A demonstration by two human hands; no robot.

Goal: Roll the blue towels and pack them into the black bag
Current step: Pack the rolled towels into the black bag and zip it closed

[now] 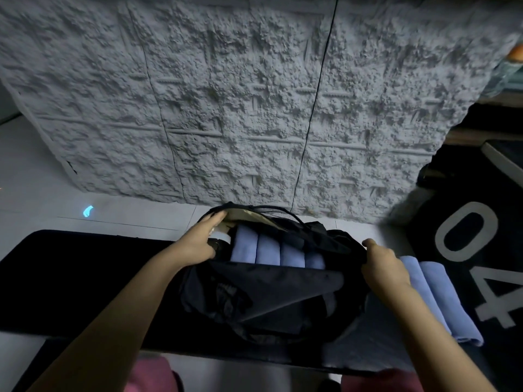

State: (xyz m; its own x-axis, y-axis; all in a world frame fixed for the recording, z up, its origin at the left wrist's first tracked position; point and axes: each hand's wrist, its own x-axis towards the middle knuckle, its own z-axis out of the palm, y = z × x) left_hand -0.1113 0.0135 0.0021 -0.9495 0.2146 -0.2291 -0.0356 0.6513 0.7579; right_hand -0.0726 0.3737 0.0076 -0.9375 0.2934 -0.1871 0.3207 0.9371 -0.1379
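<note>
The black bag (271, 295) lies open on a black mat in front of me. Several rolled blue towels (276, 251) stand side by side inside its opening. My left hand (202, 239) grips the bag's left rim and holds the flap up. My right hand (383, 267) grips the bag's right edge. More rolled blue towels (444, 301) lie on the mat just right of my right hand, outside the bag.
The black mat (85, 278) stretches left across a white tiled floor (70, 205). A rough grey textured wall (240, 94) rises right behind the bag. A black mat with large white numerals (469, 250) lies at the right. My pink-clad knees (152, 377) show at the bottom.
</note>
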